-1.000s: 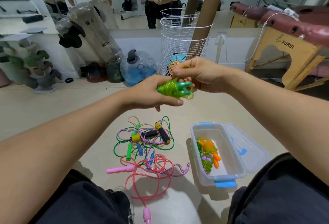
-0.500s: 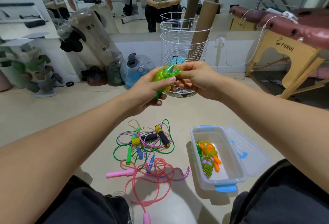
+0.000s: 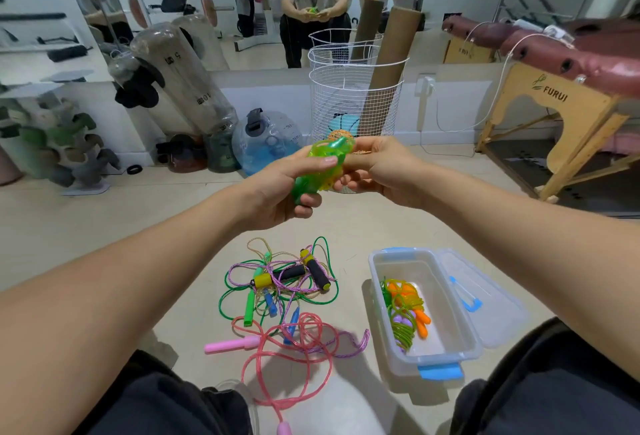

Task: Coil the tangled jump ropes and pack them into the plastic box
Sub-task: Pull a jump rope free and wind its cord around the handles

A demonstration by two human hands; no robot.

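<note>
The green jump rope (image 3: pixel 320 168), wound into a tight bundle with its translucent handles, is held up at chest height between both hands, well above the floor and apart from the plastic box (image 3: pixel 381 299). The left hand (image 3: pixel 277 192) is wrapped around the lower part of the bundle, thumb laid across the front and fingers curled underneath; the right hand (image 3: pixel 377 168) is closed on the bundle's far side, its fingertips hidden behind the green cord, so exactly what is pinched there cannot be told. The step in hand is judged to be the securing of the coil before it is packed. It would be done well if the windings were kept clamped by the left thumb while the loose end is tucked or wrapped by the right, so that no loop springs free; the handles are best laid parallel, so the bundle stays compact. In the box, whose lid (image 3: pixel 485 299) is hinged open to the right, an orange-handled coil (image 3: pixel 407 310) already lies along the left side, and bare floor is left beside it for this one. On the floor a tangle of ropes (image 3: pixel 280 282) and a pink rope (image 3: pixel 294 348) are yet to be coiled.
</note>
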